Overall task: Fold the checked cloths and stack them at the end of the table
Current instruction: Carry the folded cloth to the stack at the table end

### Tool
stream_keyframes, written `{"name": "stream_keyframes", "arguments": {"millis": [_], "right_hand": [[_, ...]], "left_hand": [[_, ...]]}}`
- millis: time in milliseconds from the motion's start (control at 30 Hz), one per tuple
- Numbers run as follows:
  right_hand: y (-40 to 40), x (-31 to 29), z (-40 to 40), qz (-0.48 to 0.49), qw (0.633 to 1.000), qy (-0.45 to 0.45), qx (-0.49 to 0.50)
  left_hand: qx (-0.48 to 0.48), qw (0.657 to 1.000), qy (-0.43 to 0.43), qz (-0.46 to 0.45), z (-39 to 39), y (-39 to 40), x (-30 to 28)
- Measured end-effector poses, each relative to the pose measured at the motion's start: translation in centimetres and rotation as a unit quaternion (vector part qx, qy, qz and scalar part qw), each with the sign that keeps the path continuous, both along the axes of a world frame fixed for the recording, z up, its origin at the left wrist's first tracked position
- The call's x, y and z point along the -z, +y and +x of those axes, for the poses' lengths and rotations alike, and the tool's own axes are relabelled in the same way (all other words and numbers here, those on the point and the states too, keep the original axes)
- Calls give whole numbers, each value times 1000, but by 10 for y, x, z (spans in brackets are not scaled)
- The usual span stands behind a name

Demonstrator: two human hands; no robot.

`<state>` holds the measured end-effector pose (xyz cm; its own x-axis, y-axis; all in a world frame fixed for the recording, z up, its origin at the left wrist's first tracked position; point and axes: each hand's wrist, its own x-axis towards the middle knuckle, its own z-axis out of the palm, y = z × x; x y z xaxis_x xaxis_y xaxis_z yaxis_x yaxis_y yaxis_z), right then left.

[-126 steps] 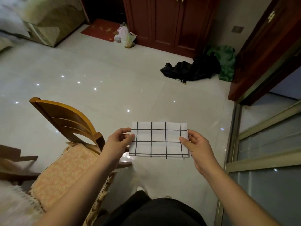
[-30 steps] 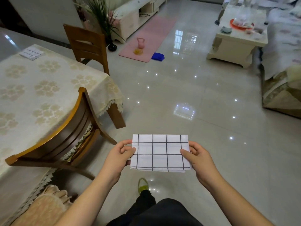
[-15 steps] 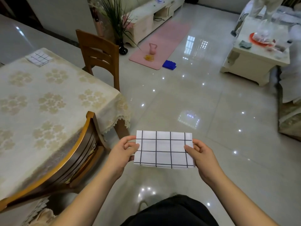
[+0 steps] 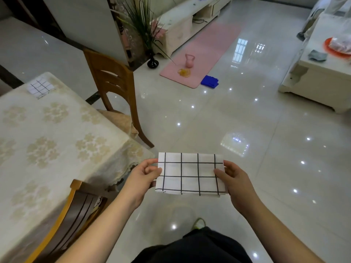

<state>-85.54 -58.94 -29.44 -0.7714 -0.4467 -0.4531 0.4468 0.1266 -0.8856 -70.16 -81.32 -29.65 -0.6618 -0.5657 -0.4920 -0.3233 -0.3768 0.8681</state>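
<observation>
Holding folded checked cloth [image 4: 190,174] between both hands, another cloth [image 4: 40,87] on table [image 4: 57,133]

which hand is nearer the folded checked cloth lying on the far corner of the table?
Left. The left hand pinches the held checked cloth on the side towards the table, where the folded checked cloth lies; the right hand pinches its opposite edge, farther away.
</observation>
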Motion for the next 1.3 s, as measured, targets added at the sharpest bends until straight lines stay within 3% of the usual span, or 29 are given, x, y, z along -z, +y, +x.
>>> {"name": "stream_keyframes", "arguments": {"millis": [567, 867, 1300], "right_hand": [[-183, 7, -170, 23, 998, 10, -65], [-298, -9, -223, 22, 996, 36, -84], [-413, 5, -337, 30, 988, 34, -145]], "left_hand": [[-86, 996, 31, -3, -138, -155, 13], [-77, 996, -6, -47, -185, -265, 2], [-113, 992, -34, -55, -285, -354, -11]]}}
